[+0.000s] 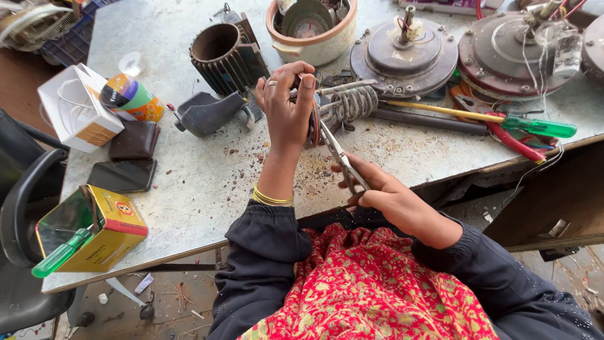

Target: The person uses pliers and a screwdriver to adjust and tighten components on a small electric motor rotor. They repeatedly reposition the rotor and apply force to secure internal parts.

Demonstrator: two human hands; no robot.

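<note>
Pliers bite a small round part.
The left hand (286, 104) grips the part (313, 123); the right hand (387, 195) squeezes the pliers (340, 157); the work looks unfinished.

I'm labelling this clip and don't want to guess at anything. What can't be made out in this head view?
- Small part in the left hand: the fingers cover most of it.
- Tips of the pliers held by the right hand: hidden behind the left hand.
- Inside of the yellow tin: seen at an angle, contents unclear.
- Round motor housing: top cut by the upper edge.
</note>
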